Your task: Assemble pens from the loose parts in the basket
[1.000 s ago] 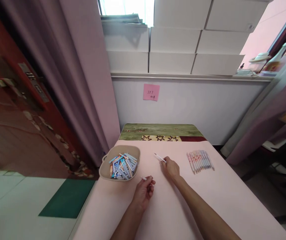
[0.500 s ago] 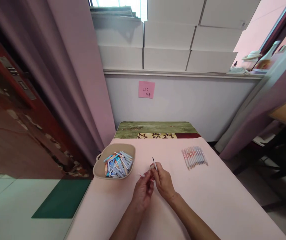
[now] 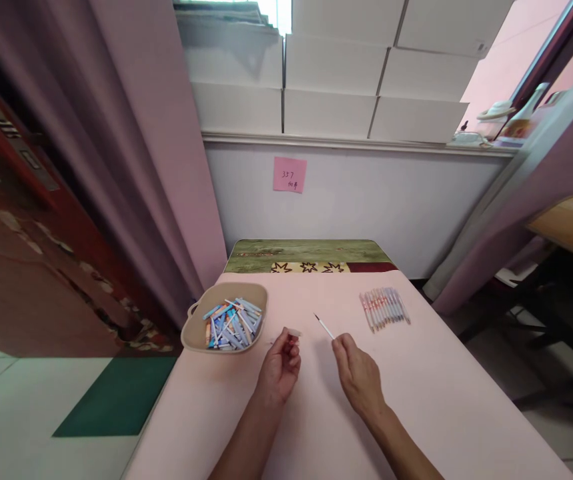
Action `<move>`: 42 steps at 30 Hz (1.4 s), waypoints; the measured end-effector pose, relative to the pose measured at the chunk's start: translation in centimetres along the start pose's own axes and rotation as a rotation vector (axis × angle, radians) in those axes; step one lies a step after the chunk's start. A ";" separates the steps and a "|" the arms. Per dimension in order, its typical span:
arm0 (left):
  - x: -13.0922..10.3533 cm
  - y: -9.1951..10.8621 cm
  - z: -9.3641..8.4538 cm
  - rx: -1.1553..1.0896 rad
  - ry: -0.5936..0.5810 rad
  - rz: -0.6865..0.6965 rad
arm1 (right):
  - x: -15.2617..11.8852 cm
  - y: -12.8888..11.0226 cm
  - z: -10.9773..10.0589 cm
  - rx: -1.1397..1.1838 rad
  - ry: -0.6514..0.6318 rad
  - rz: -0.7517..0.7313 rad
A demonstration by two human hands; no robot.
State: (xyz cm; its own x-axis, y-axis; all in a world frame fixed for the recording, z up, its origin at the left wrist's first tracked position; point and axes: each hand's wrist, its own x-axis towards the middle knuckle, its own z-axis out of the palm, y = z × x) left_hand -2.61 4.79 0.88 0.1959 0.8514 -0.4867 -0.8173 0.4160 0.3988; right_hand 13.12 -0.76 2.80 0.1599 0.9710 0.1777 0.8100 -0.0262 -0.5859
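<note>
As right hand [image 3: 360, 377] is pinching white stick [image 3: 326, 329], left hand [image 3: 280, 368] is pinching pale piece [image 3: 295, 333]; stick's probably handling light, stiff; gripping mid-length is looking safest.

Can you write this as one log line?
left hand: holding small pale piece; right hand: holding thin white stick; tan basket: slim pieces inside; pens: side by side

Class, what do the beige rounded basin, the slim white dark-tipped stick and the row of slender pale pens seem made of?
Beige rounded basin: probably matt moulded plastic; its wall is smooth, evenly coloured.
Slim white dark-tipped stick in the right hand: perhaps smooth plastic, being evenly pale; tip unclear.
Row of slender pale pens: likely plastic, possibly glossy; barrels look faintly translucent.
</note>
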 end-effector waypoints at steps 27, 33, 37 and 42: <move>-2.5 -1.2 -0.4 0.121 -0.054 0.193 | -2.7 -1.7 -2.3 0.048 0.091 -0.110; -3.5 -2.5 0.1 0.040 -0.075 0.007 | -2.1 -2.4 -1.3 0.041 0.182 -0.253; -3.7 -2.4 0.0 -0.064 -0.069 -0.099 | -2.0 -2.5 -0.9 0.063 0.280 -0.270; -3.8 -1.5 0.2 -0.102 -0.038 -0.041 | -2.2 -2.5 -0.8 0.188 0.256 -0.243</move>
State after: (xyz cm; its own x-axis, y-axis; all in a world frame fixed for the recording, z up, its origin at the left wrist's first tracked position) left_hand -2.05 1.00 2.27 0.2487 0.8465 -0.4707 -0.8589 0.4174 0.2969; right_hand 11.20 -3.02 4.50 0.1309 0.8523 0.5063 0.7279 0.2641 -0.6327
